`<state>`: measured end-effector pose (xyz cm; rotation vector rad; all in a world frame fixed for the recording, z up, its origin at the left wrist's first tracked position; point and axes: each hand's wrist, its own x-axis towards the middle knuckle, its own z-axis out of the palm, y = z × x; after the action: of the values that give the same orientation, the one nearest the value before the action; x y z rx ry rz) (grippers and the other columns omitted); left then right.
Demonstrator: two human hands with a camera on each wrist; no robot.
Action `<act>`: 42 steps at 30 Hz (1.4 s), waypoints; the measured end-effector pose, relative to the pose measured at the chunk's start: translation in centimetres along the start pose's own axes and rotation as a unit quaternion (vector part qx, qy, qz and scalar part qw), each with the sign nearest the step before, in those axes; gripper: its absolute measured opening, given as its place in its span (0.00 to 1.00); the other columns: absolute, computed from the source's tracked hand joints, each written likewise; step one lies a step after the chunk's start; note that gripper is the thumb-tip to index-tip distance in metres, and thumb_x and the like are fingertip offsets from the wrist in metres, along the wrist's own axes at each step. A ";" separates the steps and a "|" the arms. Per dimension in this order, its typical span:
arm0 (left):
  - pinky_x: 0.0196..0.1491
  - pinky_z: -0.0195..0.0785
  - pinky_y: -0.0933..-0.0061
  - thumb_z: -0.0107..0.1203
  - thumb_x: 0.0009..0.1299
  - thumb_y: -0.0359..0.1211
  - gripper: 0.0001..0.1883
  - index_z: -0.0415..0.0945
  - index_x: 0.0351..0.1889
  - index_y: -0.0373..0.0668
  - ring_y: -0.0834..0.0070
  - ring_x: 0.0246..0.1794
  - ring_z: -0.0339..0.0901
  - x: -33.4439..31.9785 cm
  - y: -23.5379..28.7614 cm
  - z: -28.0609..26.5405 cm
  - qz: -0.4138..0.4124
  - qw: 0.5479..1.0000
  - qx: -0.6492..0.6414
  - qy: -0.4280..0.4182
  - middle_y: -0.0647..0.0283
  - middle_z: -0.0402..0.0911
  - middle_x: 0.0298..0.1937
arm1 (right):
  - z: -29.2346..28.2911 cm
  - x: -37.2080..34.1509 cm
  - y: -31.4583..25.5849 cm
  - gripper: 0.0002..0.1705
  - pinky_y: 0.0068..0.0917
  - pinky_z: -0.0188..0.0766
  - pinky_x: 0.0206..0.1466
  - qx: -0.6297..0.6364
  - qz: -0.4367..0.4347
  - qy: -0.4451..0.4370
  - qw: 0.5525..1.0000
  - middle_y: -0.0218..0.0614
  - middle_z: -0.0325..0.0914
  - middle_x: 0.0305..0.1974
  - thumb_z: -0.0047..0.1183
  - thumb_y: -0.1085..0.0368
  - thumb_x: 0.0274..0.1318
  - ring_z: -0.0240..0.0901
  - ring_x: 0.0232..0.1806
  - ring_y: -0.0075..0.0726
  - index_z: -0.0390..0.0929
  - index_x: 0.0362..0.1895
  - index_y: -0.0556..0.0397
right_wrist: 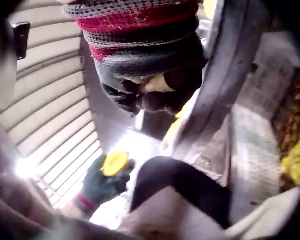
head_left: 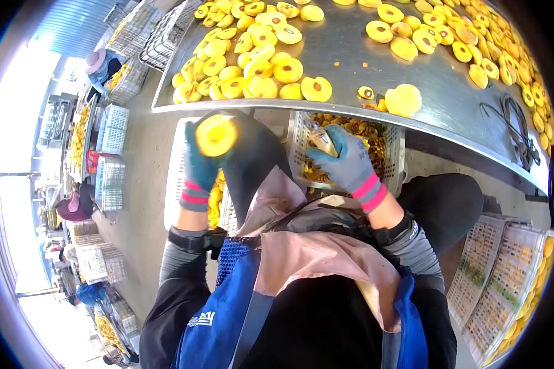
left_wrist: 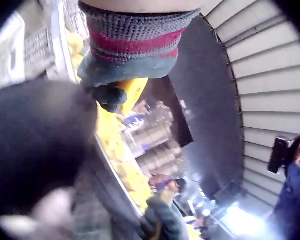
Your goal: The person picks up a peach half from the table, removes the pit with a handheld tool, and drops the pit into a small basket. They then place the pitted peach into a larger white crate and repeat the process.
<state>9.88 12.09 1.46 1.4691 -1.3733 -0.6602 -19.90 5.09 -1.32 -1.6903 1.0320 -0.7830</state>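
Note:
My left hand (head_left: pixel 197 161), in a grey-blue glove with a pink-striped cuff, holds up a yellow peach half (head_left: pixel 217 136) beside the left knee. Its cut face, with a brownish centre, is turned up towards the head camera. In the left wrist view the fruit (left_wrist: pixel 134 95) shows between thumb and fingers. Gloved alike, my right hand (head_left: pixel 346 158) grips a small pale-handled tool (head_left: pixel 324 141) above a crate of brown and yellow scraps (head_left: pixel 294 150). The handle's pale butt (right_wrist: pixel 159 83) shows inside the curled fingers in the right wrist view; the tool's working end is unclear.
A metal table (head_left: pixel 345 67) spans the front, with peach halves (head_left: pixel 261 67) heaped left and more at right. Dark cord (head_left: pixel 516 132) lies near its right edge. A white crate (head_left: pixel 173 178) stands by the left leg; stacked crates (head_left: pixel 486 270) stand at right. People work far left.

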 end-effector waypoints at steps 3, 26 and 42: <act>0.60 0.68 0.66 0.68 0.57 0.24 0.34 0.67 0.63 0.36 0.63 0.57 0.74 1.4 2.2 6.2 0.136 0.979 0.151 -0.005 0.54 0.76 0.57 | 0.9 0.1 -2.5 0.21 0.38 0.74 0.38 0.070 -0.153 0.087 0.982 0.47 0.80 0.34 0.67 0.59 0.45 0.78 0.35 0.55 0.79 0.42 0.55; 0.44 0.73 0.75 0.61 0.66 0.26 0.21 0.76 0.59 0.40 0.76 0.42 0.79 6.9 4.3 8.2 0.220 0.935 0.270 -0.066 0.61 0.81 0.53 | -4.1 -3.1 -0.1 0.23 0.42 0.75 0.38 -0.052 -0.120 0.168 0.977 0.53 0.80 0.39 0.60 0.60 0.56 0.79 0.39 0.60 0.73 0.54 0.57; 0.58 0.71 0.66 0.70 0.54 0.29 0.36 0.66 0.61 0.36 0.65 0.57 0.74 12.4 4.4 26.0 0.156 0.963 0.023 -0.218 0.55 0.73 0.56 | -8.4 -2.8 3.0 0.13 0.21 0.69 0.28 0.388 0.022 0.245 0.888 0.26 0.74 0.28 0.56 0.64 0.62 0.69 0.25 0.18 0.75 0.48 0.57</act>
<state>-12.28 -6.63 -1.40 1.1418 -1.9234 -0.7783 -29.16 3.76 -1.50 -0.7883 0.8937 -1.4112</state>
